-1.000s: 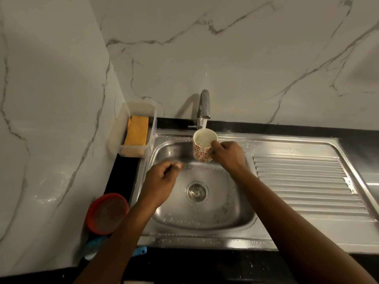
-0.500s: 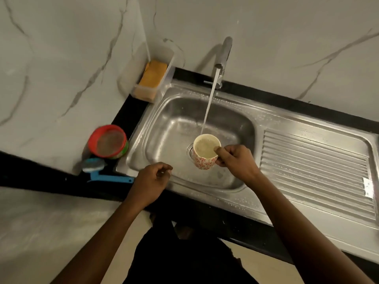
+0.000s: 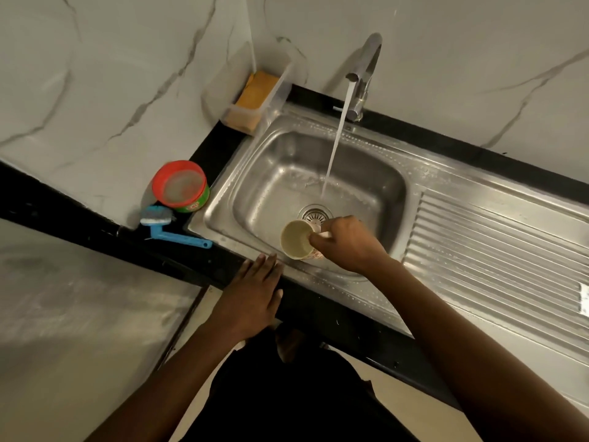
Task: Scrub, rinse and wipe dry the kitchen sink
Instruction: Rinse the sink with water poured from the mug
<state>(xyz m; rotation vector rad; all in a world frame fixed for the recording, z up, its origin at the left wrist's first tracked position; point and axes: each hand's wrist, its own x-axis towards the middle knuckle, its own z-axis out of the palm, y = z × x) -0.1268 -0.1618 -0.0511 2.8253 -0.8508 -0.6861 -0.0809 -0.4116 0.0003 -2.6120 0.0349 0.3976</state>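
Sink (image 3: 223, 199) noted with tap (image 3: 366, 65) running; drain (image 3: 314, 213) taken as reference. Cup (image 3: 296, 239) is held by the right hand (image 3: 347, 244) just on the near side of the drain, low in the basin, tipped over so that its mouth faces left and up; fingers are curled round the cup's side, thumb laid at the rim. Half a second ago the cup was upright over the drain with the water stream (image 3: 336, 138) falling into it; a second ago it was held right under the spout. The stream is now clear of the cup and lands on the basin floor just beyond the drain. Left hand (image 3: 255, 295) is seen near-left of the drain, at the sink's front rim, palm down, fingers straight and pressed together; earlier those fingers were loosely curled. Contact with the rim cannot be told. Red-lidded tub (image 3: 180, 185) and blue brush (image 3: 172, 229) are placed well left of the drain on the black counter, as before. Yellow sponge (image 3: 258, 90) is kept in a clear tray (image 3: 280, 87) far-left of the drain, at the wall. Ribbed drainboard (image 3: 494, 250) is seen right of the drain
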